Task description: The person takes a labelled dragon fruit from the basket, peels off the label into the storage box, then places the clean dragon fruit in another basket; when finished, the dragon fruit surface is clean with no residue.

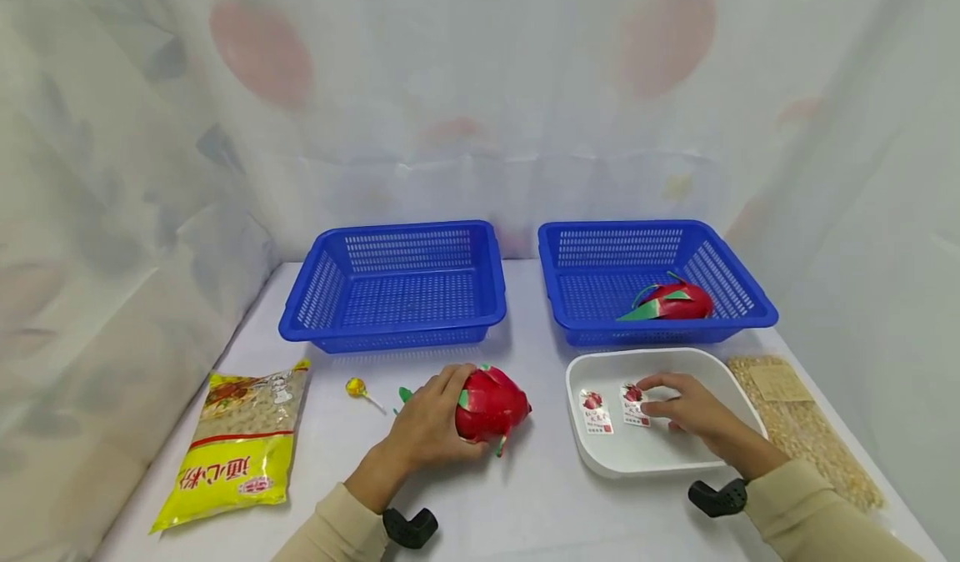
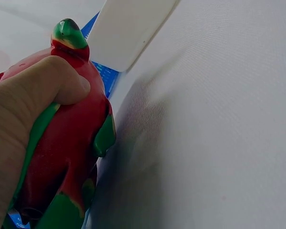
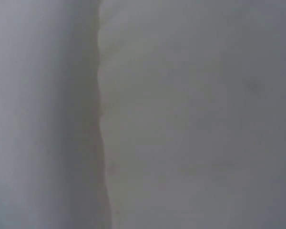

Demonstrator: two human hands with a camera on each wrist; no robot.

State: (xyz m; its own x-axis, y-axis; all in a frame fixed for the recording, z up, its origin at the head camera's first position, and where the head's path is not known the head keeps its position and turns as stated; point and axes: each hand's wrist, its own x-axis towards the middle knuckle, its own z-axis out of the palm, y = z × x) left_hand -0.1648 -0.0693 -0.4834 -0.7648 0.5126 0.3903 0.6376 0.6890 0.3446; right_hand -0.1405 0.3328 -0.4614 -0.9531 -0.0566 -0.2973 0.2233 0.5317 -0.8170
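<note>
My left hand [image 1: 433, 420] grips a red toy dragon fruit [image 1: 491, 405] with green-tipped scales, low over the white table. In the left wrist view the thumb lies across the dragon fruit [image 2: 66, 143]. My right hand [image 1: 690, 412] reaches into a white tray [image 1: 667, 459], its index finger and thumb spread apart at the right side of a small dragon-fruit label [image 1: 634, 405]. A second similar label [image 1: 597, 413] lies to the left in the tray. Only blurred pale surfaces show in the right wrist view.
Two blue baskets stand at the back: the left basket [image 1: 397, 328], and the right basket [image 1: 667, 328] holding another dragon fruit [image 1: 678, 302]. A yellow bag of pasta [image 1: 240, 445] and a lollipop [image 1: 356, 388] lie left. Beside the tray is a clear bag of grains [image 1: 810, 437].
</note>
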